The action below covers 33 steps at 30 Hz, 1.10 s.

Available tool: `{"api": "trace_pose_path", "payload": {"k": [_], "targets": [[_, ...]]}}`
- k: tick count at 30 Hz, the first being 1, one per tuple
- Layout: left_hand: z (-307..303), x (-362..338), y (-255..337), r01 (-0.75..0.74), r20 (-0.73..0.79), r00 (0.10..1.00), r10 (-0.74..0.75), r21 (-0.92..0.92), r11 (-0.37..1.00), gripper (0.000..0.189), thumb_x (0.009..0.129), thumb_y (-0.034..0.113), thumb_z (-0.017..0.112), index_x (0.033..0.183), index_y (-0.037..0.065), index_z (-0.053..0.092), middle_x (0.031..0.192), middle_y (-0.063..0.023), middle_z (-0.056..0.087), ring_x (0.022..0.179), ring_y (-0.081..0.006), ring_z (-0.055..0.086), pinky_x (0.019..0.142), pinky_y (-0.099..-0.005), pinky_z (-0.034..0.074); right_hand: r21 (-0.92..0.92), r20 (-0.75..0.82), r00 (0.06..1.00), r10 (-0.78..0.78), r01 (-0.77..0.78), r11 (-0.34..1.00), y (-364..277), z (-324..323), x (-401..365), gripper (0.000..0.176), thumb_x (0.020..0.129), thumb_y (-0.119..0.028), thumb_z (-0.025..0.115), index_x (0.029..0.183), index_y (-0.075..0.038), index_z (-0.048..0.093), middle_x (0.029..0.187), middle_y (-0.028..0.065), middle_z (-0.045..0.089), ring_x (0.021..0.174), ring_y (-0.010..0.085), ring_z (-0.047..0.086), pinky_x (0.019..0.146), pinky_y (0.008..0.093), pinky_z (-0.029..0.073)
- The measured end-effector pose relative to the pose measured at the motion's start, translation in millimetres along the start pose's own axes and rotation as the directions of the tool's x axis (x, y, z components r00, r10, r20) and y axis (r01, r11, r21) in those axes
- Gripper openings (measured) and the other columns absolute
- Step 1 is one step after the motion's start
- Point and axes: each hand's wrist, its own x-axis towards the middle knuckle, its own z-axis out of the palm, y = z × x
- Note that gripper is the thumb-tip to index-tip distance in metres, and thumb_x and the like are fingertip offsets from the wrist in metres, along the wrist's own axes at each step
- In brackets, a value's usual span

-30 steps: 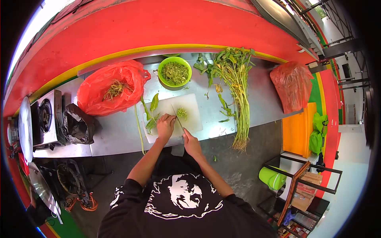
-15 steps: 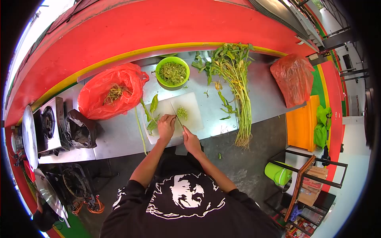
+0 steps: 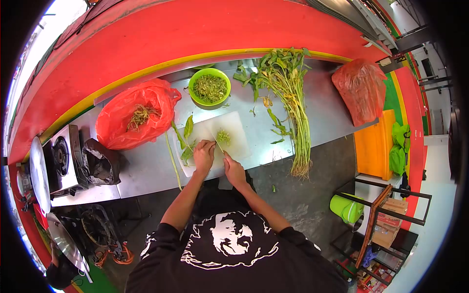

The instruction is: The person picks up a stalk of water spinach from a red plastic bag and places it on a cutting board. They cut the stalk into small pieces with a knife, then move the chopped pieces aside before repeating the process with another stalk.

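A white cutting board [image 3: 238, 146] lies on the steel table before me. My right hand [image 3: 234, 171] is wrapped round a knife [image 3: 219, 143], its blade down on the board. Left of the blade, my left hand [image 3: 203, 153] has its fingers curled on a green stem with leaves [image 3: 187, 152]; the part under the fingers is hidden. Chopped green stems [image 3: 223, 136] form a small pile right of the blade. Just behind the board stands a lime-green bowl [image 3: 210, 104] filled with chopped greens [image 3: 210, 88].
A long bunch of leafy stems [image 3: 299, 117] overhangs the table's front edge. An open red plastic bag [image 3: 110, 129] with roots inside sits at left, near a black bag [image 3: 100, 163] and a gas stove [image 3: 72, 156]. Another red bag [image 3: 359, 93] rests at right.
The view has shifted slightly. Both hands stay at almost the same spot on the board, the knife still beside the left fingers.
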Motion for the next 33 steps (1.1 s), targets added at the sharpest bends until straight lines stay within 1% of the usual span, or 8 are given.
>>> {"api": "trace_pose_path", "payload": {"k": [2, 7, 10, 13, 19, 21, 24, 33], "targets": [[-1.0, -1.3, 3.1, 0.007, -0.001, 1.0, -0.007, -0.008, 1.0, 0.016, 0.088, 0.011, 0.071, 0.102, 0.01, 0.078, 0.095, -0.0059, 0.069, 0.093, -0.0273, 0.065, 0.081, -0.0415, 0.047, -0.022, 0.0, 1.0, 0.003, -0.003, 1.0, -1.0, 3.3, 6.3, 0.038, 0.105, -0.028, 0.051, 0.14, -0.015, 0.058, 0.093, 0.0264, 0.07, 0.085, 0.0483, 0.067, 0.072, 0.0557, 0.055], [3.5, 1.3, -3.9, 0.072, -0.004, 0.997, -0.073, -0.112, 0.991, 0.014, 0.087, 0.009, 0.071, 0.1, 0.009, 0.078, 0.095, -0.0067, 0.069, 0.091, -0.0276, 0.065, 0.08, -0.0425, 0.048, 0.047, 0.033, 0.999, 0.042, -0.044, 0.998, -1.7, -4.6, 1.2, 0.038, 0.105, -0.028, 0.05, 0.137, -0.012, 0.059, 0.101, 0.029, 0.069, 0.094, 0.0487, 0.066, 0.081, 0.0547, 0.054], [2.2, 1.4, -2.0, 0.019, -0.044, 0.999, -0.022, -0.064, 0.998, 0.016, 0.088, 0.009, 0.071, 0.102, 0.009, 0.078, 0.095, -0.0076, 0.069, 0.09, -0.0279, 0.066, 0.08, -0.0423, 0.048, 0.072, 0.027, 0.998, 0.048, -0.05, 0.996, 0.6, -6.0, -7.1, 0.037, 0.105, -0.028, 0.051, 0.136, -0.011, 0.06, 0.102, 0.0288, 0.069, 0.094, 0.0481, 0.067, 0.081, 0.0538, 0.055], [-1.0, 0.4, 4.0, -0.107, -0.104, 0.989, 0.105, -0.017, 0.994, 0.016, 0.084, 0.002, 0.073, 0.099, 0.002, 0.077, 0.091, -0.0139, 0.069, 0.077, -0.0331, 0.066, 0.071, -0.0422, 0.052, -0.01, 0.006, 1.0, 0.009, -0.009, 1.0, 3.2, 0.2, -3.0, 0.038, 0.105, -0.029, 0.051, 0.137, -0.012, 0.059, 0.095, 0.0278, 0.07, 0.088, 0.0477, 0.068, 0.076, 0.0562, 0.055], [-4.3, 1.7, -1.1, -0.071, -0.035, 0.997, 0.07, -0.042, 0.997, 0.016, 0.085, 0.003, 0.07, 0.1, 0.003, 0.076, 0.091, -0.0143, 0.069, 0.083, -0.0336, 0.066, 0.074, -0.0438, 0.052, -0.052, 0.015, 1.0, 0.024, -0.023, 0.998, 0.3, -4.3, -3.9, 0.038, 0.105, -0.032, 0.048, 0.139, -0.018, 0.057, 0.091, 0.0247, 0.072, 0.084, 0.0473, 0.069, 0.073, 0.0581, 0.055], [-0.1, 1.9, -2.9, -0.011, -0.012, 1.0, 0.011, -0.071, 0.997, 0.016, 0.089, 0.01, 0.069, 0.103, 0.009, 0.077, 0.095, -0.0074, 0.068, 0.094, -0.0279, 0.064, 0.081, -0.042, 0.046, -0.037, 0.017, 1.0, 0.02, -0.02, 0.999, 2.4, -6.1, -7.6, 0.038, 0.105, -0.031, 0.049, 0.138, -0.015, 0.059, 0.093, 0.0262, 0.071, 0.086, 0.0477, 0.068, 0.074, 0.0573, 0.055], [-1.6, -1.3, -2.9, -0.03, 0.019, 0.999, 0.03, -0.029, 0.999, 0.016, 0.089, 0.01, 0.069, 0.103, 0.009, 0.077, 0.095, -0.0075, 0.068, 0.093, -0.0285, 0.064, 0.081, -0.0426, 0.046, -0.01, -0.005, 1.0, 0.012, -0.012, 1.0, 5.4, -0.9, -7.5, 0.037, 0.105, -0.029, 0.051, 0.136, -0.012, 0.06, 0.094, 0.0272, 0.07, 0.087, 0.0482, 0.068, 0.075, 0.0563, 0.055], [-2.3, 1.1, 0.9, -0.007, 0.013, 1.0, 0.007, -0.021, 1.0, 0.016, 0.089, 0.012, 0.07, 0.103, 0.01, 0.078, 0.095, -0.0066, 0.069, 0.094, -0.0276, 0.064, 0.082, -0.0424, 0.046, -0.006, 0.015, 1.0, 0.022, -0.022, 1.0, 2.4, -0.1, 9.0, 0.039, 0.105, -0.034, 0.048, 0.138, -0.017, 0.058, 0.094, 0.0287, 0.07, 0.088, 0.0495, 0.068, 0.078, 0.0579, 0.055]]}}
